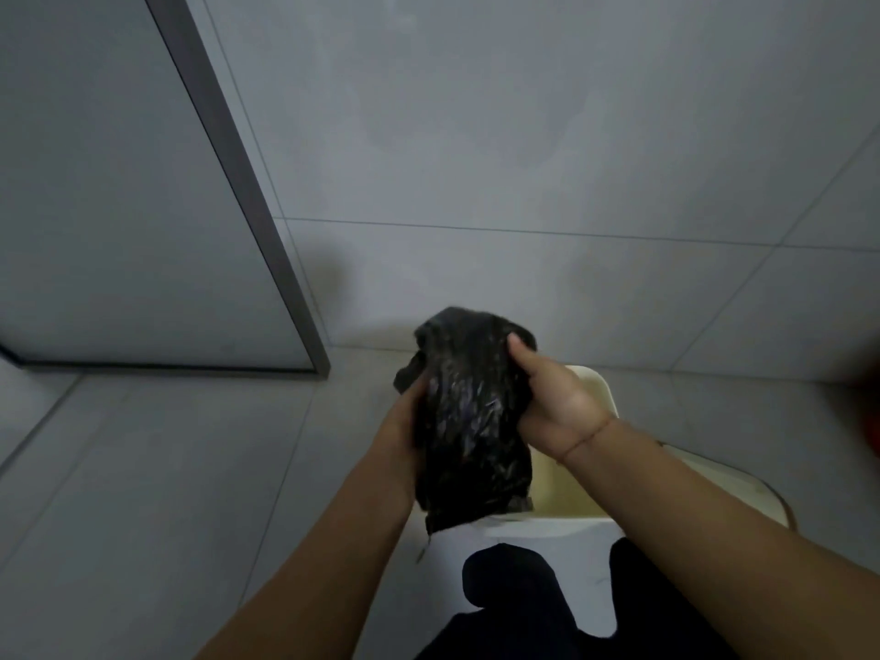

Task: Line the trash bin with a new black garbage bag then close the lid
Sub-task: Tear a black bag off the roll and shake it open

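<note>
A crumpled black garbage bag (469,412) hangs bunched between both hands, above the near-left part of the bin. My left hand (405,416) grips its left side, mostly hidden behind the plastic. My right hand (555,407) clutches its upper right edge, thumb on top. Below them stands the cream-white trash bin (597,393), open, its pale yellowish inside visible to the right of the bag. Its white lid (735,485) lies swung open at the right, partly covered by my right forearm.
A grey tiled wall (524,135) rises behind the bin. A door or panel with a dark grey frame (247,202) stands at the left. Grey floor tiles (166,469) spread to the left. My dark-clothed legs (514,593) are at the bottom. Something red (874,435) blurs the right edge.
</note>
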`<state>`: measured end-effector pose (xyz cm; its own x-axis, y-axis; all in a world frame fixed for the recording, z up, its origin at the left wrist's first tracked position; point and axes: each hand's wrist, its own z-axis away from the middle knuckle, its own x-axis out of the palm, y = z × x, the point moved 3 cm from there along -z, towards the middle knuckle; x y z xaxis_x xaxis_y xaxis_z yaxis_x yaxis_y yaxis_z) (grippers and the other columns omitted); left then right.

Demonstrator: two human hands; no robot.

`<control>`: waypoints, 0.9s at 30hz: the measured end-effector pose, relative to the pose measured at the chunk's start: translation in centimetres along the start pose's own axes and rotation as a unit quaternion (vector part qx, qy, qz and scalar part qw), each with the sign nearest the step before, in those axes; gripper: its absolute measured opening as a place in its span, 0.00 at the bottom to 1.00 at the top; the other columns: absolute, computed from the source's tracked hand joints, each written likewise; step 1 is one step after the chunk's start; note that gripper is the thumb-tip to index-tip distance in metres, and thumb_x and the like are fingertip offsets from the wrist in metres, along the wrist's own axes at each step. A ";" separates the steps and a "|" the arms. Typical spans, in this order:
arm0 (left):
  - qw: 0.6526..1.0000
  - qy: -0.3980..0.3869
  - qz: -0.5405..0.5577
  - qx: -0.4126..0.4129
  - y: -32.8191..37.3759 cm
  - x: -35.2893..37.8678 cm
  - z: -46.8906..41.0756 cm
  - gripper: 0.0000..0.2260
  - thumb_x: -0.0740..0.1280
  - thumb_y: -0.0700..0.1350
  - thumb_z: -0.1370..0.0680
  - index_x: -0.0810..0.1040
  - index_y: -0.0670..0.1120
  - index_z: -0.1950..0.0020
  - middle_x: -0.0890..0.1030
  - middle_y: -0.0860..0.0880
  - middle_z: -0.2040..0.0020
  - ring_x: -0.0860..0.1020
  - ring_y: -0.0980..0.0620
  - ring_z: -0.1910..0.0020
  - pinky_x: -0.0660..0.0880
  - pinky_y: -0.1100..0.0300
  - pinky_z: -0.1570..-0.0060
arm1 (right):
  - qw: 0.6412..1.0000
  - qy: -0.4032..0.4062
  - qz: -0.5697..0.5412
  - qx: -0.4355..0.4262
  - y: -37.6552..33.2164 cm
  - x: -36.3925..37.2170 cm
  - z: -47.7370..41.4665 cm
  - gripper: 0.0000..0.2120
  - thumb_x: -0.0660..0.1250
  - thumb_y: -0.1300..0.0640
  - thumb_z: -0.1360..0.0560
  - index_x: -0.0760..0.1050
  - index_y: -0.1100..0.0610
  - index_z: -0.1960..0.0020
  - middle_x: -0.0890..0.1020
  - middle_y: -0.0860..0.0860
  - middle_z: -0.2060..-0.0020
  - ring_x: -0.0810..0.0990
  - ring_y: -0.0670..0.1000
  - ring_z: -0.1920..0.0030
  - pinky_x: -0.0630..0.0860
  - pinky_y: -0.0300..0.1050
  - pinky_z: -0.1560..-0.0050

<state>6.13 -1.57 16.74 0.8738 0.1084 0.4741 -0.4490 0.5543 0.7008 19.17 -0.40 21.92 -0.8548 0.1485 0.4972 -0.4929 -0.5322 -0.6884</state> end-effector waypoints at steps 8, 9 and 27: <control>0.982 -0.168 0.068 -0.044 -1.9 -3.2 -1.7 0.22 0.68 0.54 0.29 0.80 0.47 0.37 0.79 0.43 0.36 0.78 0.42 0.39 0.71 0.45 0.35 | 0.993 -0.087 -0.078 -0.024 -3.5 -1.5 -0.2 0.18 0.55 0.53 0.22 0.77 0.61 0.40 0.82 0.58 0.46 0.81 0.57 0.45 0.74 0.57 0.41; 0.986 -0.152 0.061 -0.041 -2.0 -3.9 -1.9 0.21 0.68 0.54 0.29 0.81 0.48 0.39 0.81 0.44 0.38 0.80 0.43 0.42 0.76 0.46 0.41 | 0.991 -0.103 -0.082 -0.026 -3.6 -1.4 0.0 0.15 0.60 0.56 0.26 0.80 0.62 0.45 0.85 0.59 0.50 0.83 0.57 0.49 0.77 0.57 0.42; 0.994 0.047 0.087 -0.054 -4.2 -14.3 -4.4 0.06 0.64 0.42 0.24 0.80 0.43 0.52 0.87 0.44 0.59 0.86 0.46 0.62 0.82 0.52 0.61 | 0.977 -0.146 -0.096 -0.126 -6.0 -4.9 -0.3 0.18 0.77 0.59 0.45 0.82 0.74 0.65 0.84 0.68 0.64 0.87 0.54 0.59 0.81 0.41 0.54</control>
<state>-3.68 -1.83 4.71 0.8008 0.2846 0.5270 -0.5763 0.6056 0.5487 26.24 2.32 23.48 -0.6777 -0.0372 0.7344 -0.6959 -0.2899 -0.6570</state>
